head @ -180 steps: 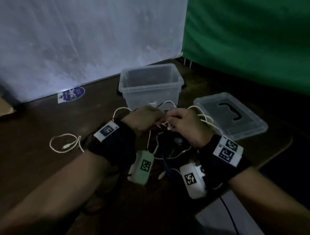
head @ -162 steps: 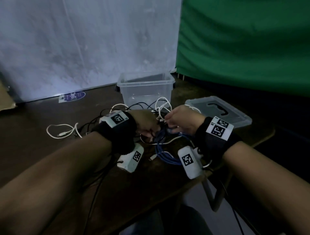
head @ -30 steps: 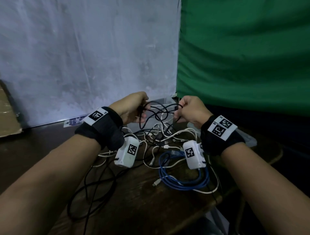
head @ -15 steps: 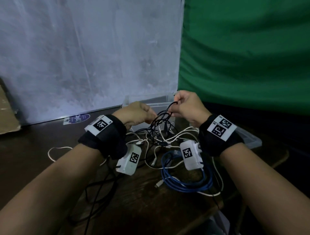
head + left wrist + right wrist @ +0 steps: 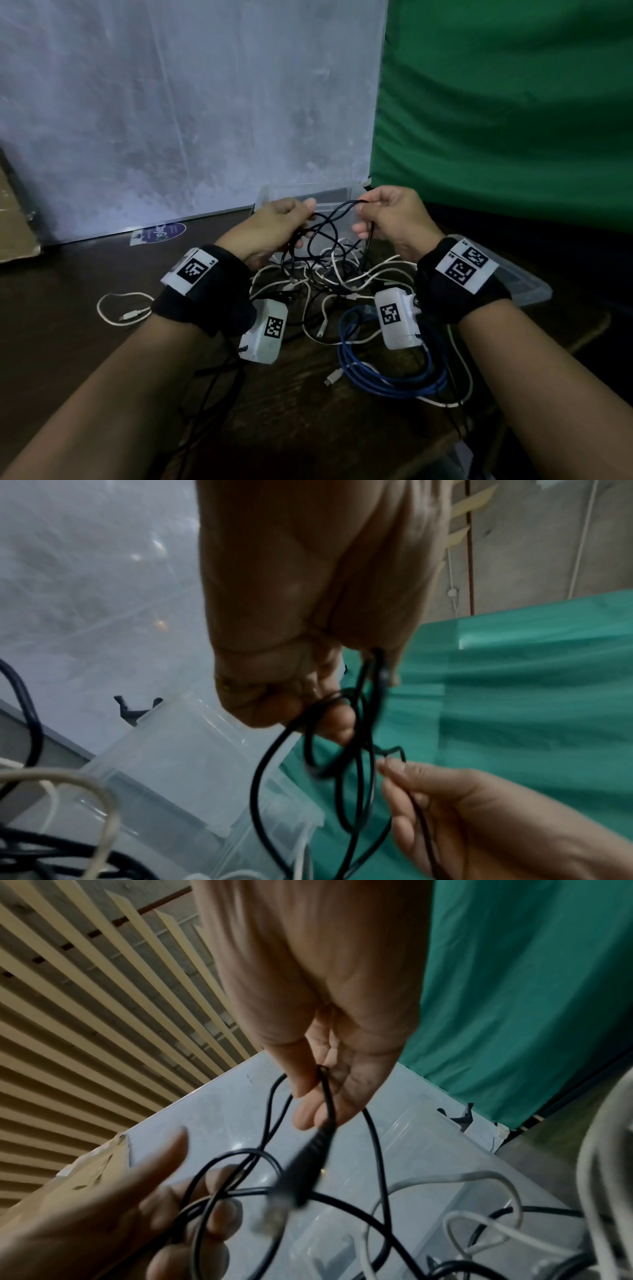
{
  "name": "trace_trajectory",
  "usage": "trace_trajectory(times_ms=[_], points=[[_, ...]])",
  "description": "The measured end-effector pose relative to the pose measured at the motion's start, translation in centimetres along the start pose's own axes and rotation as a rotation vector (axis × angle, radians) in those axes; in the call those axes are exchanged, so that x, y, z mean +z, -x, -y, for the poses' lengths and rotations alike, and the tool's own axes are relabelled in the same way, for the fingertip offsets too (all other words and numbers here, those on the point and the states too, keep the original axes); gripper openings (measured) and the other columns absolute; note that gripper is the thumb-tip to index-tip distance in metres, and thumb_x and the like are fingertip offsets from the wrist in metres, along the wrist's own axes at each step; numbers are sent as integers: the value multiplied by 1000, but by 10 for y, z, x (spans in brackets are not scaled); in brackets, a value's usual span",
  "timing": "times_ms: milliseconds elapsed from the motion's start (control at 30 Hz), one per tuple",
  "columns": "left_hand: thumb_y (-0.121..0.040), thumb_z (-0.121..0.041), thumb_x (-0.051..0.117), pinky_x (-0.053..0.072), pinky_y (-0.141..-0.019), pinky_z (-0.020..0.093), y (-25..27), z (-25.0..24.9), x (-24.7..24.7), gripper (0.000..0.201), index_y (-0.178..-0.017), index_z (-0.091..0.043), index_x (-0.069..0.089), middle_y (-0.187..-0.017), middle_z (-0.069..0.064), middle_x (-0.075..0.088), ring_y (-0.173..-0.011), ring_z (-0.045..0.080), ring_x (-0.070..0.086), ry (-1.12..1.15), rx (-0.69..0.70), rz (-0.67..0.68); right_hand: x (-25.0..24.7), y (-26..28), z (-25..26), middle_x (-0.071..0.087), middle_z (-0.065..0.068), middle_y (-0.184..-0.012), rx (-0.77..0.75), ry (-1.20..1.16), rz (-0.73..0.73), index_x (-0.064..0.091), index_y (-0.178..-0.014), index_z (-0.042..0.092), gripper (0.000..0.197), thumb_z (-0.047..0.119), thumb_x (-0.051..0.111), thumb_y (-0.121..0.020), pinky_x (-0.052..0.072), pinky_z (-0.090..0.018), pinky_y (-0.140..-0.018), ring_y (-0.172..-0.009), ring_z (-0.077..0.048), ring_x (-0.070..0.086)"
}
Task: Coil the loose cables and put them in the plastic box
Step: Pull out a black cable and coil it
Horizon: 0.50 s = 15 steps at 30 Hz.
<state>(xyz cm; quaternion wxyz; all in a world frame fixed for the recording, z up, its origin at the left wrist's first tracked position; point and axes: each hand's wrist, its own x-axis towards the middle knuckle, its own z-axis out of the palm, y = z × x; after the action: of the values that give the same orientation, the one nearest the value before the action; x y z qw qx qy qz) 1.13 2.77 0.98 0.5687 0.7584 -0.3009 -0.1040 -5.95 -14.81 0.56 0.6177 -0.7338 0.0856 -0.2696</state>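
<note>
Up above the table (image 5: pixel 102 342), both hands pinch the black cable (image 5: pixel 329 226): left hand (image 5: pixel 270 229), right hand (image 5: pixel 394 219). Behind them stands the plastic box (image 5: pixel 274 192); blue cable (image 5: pixel 387 380) nears the table's front edge.

Looks like a makeshift recording setup, not a home: dark wooden table (image 5: pixel 291 428) backed by a white plastic sheet backdrop (image 5: pixel 171 102) & green cloth screen (image 5: pixel 513 102); slatted ceiling (image 5: pixel 85 1015) overhead.
</note>
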Motion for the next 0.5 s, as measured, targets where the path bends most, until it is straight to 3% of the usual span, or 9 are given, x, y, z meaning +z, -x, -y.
trace_trajectory(times_ms=[100,200,333,500], points=[[-93,-26,56,38,-54,16,4,-4,-7,16,-81,-15,60,-76,0,60,-57,8,50,16,42,92,1,-1,3,63,-10,-71,65,-52,-35,59,-86,7,5,7,61,-90,53,-25,-47,-51,-14,65],[-94,-16,53,36,-51,17,1,-2,-12,22,-73,-15,58,-65,-2,59,-50,6,49,87,104,8,-1,-2,8,66,-8,-70,141,-86,-65,61,-84,10,9,16,63,-90,46,-22,-44,-46,-15,61],[-96,-20,50,29,-55,24,-6,2,-22,28,-69,-20,56,-62,-6,55,-52,9,43,179,88,-168,0,-8,5,56,-2,-54,198,-137,-85,63,-80,7,15,17,61,-91,30,-17,-38,-35,-9,45],[-98,-26,44,22,-49,22,-4,1,-29,29,-70,-21,47,-63,-6,45,-47,6,35,294,-7,-138,-3,-14,-3,45,3,-48,213,-249,-48,65,-81,6,16,15,58,-92,24,-17,-37,-37,-6,34]])
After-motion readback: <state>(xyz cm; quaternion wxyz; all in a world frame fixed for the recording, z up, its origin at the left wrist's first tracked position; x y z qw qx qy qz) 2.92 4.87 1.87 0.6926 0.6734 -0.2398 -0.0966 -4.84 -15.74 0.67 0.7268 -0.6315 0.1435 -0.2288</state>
